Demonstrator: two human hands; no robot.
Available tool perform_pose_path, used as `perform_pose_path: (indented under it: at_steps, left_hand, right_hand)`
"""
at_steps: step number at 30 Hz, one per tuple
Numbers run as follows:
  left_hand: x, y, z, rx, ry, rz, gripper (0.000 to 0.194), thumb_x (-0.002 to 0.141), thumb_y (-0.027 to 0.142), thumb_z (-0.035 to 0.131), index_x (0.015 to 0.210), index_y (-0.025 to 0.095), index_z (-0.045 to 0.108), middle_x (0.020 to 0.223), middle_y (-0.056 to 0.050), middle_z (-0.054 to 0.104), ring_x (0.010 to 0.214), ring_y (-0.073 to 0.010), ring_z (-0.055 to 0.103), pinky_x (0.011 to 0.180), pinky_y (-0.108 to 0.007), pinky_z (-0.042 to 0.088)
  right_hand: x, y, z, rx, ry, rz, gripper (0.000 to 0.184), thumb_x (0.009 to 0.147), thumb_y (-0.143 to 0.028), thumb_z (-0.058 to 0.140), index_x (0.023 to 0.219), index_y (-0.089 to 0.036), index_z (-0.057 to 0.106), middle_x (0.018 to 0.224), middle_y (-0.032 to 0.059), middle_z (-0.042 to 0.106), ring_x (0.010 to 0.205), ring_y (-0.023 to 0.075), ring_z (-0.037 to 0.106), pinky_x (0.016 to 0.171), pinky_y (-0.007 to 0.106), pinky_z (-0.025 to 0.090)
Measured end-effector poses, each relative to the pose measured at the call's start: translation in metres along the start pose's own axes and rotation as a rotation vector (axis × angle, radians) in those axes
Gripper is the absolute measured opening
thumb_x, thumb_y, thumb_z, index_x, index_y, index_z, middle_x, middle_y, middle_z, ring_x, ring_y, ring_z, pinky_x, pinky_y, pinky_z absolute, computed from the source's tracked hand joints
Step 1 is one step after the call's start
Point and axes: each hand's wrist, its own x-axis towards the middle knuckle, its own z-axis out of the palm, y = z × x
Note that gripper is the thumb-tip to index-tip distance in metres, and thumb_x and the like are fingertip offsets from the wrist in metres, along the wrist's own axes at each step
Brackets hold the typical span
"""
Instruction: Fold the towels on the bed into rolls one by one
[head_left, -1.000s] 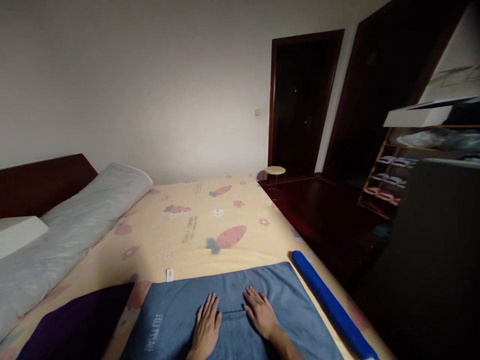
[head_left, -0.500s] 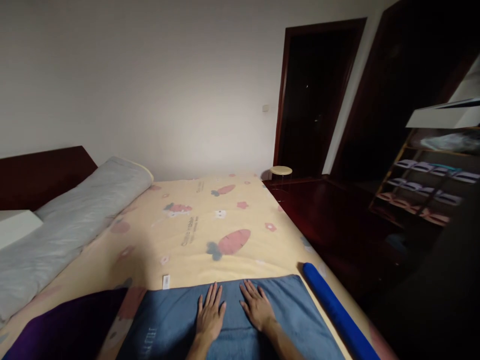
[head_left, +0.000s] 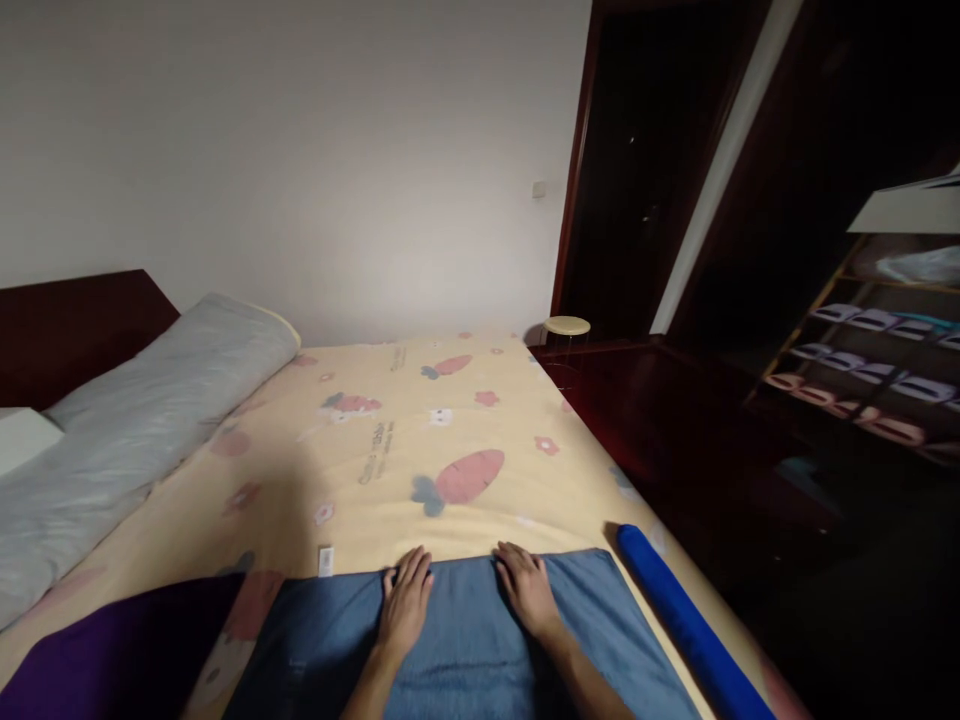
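Note:
A grey-blue cloth (head_left: 465, 630), which looks like a towel, lies spread on the bed near me. My left hand (head_left: 407, 600) rests palm down at its far edge, fingers stretched slightly past the hem, with nothing visible in them. At the same edge, to the right, my right hand (head_left: 527, 590) also lies palm down, its fingers extended over the hem. Bare cloth separates the two hands. The palms and undersides of the fingers are hidden. A white tag (head_left: 325, 561) shows just beyond the cloth's far left part.
A blue roll (head_left: 686, 620) lies right of the cloth, along the bed's edge. At the left are a dark purple cloth (head_left: 112, 640) and a long grey pillow (head_left: 172, 390). The patterned yellow sheet (head_left: 390, 400) covers the bed. Beyond stand a stool (head_left: 568, 326) and a shoe rack (head_left: 847, 350).
Both hands have slid forward from the cloth's surface to its far hem and a little further apart. The view has shifted slightly.

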Motion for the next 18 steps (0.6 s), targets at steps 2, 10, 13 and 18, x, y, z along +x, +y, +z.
perform_pose_path:
  at_steps: [2,10,13,18]
  left_hand:
    - [0.006,-0.012,-0.011,0.018,0.048,-0.04,0.036,0.096,0.028,0.032,0.119,0.028,0.06,0.127,-0.005,0.063,0.121,-0.02,0.051,0.102,-0.042,0.033]
    - [0.026,-0.031,-0.024,0.025,-0.006,0.001,0.016,0.091,0.023,0.044,0.084,0.024,0.058,0.094,0.0,0.062,0.097,-0.0174,0.053,0.085,-0.032,0.036]
    - [0.028,-0.03,-0.018,0.044,0.006,0.004,0.021,0.094,0.024,0.038,0.088,0.024,0.058,0.095,-0.001,0.061,0.097,-0.0184,0.052,0.086,-0.033,0.035]
    - [0.026,-0.028,-0.012,0.088,0.049,-0.013,0.03,0.097,0.027,0.03,0.093,0.022,0.059,0.098,-0.004,0.061,0.098,-0.0201,0.052,0.088,-0.036,0.036]
  right_hand:
    - [0.007,0.01,-0.006,-0.055,0.04,0.039,0.038,0.099,-0.032,0.031,0.121,-0.026,0.062,0.128,0.0074,0.062,0.117,0.0233,0.052,0.097,0.041,0.037]
    - [0.026,0.025,-0.006,-0.093,0.002,0.033,0.03,0.096,-0.024,0.039,0.118,-0.024,0.058,0.125,0.007,0.06,0.11,0.023,0.051,0.092,0.037,0.036]
    - [0.026,0.021,-0.002,-0.102,0.012,0.036,0.03,0.098,-0.027,0.034,0.118,-0.024,0.057,0.123,0.0074,0.06,0.109,0.0232,0.051,0.094,0.038,0.035]
    - [0.024,0.019,-0.001,-0.124,0.028,0.047,0.033,0.099,-0.026,0.029,0.115,-0.022,0.058,0.118,0.0088,0.061,0.106,0.0244,0.052,0.093,0.039,0.034]
